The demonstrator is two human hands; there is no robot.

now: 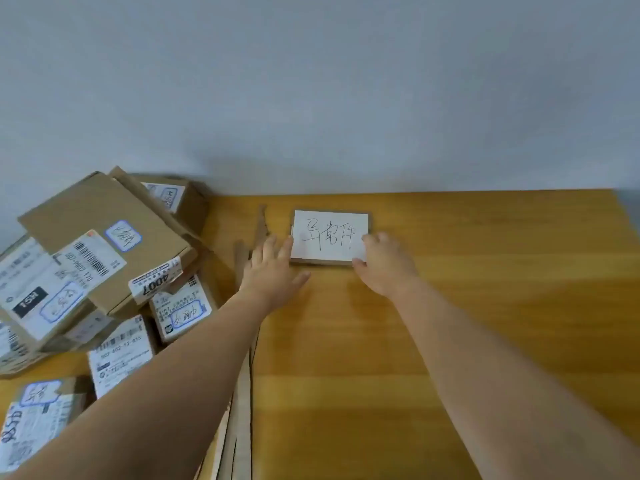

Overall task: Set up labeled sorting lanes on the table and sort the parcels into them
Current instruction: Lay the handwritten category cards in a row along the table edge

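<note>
- Left fingers: straight and a little apart, tips touching the card's 9 o'clock edge. The left hand lies flat and low over the surface, gripping nothing.
- Right fingers: bent over the card's 3 o'clock edge, with the thumb against its near corner at 5 o'clock. The right hand looks clamped lightly on that corner.
- Card: one only. It is a white sheet with handwritten characters on a brown cardboard backing, lying flat at 12 o'clock from the hands, near the far edge of the surface by the wall.
- Handling, as a judgement: the card should be light and fairly stiff, and it would slide easily on the smooth wood. Hold it by two opposite edges as now, or press it flat from above; a grip on the paper alone could crease or lift it.
- Strips: thin cardboard lengths at 9 o'clock of the card, with more at 7 o'clock running under the left arm. I count at least three — the overlap hides the rest.
- Parcels: a leaning pile of brown labelled boxes at 9 o'clock, well apart from the card. I count at least six, and more may lie beneath. None is sorted yet.
- Parcels, as a judgement: small, rigid and probably light — take each by its two long sides, top box first, since the pile tilts.
</note>
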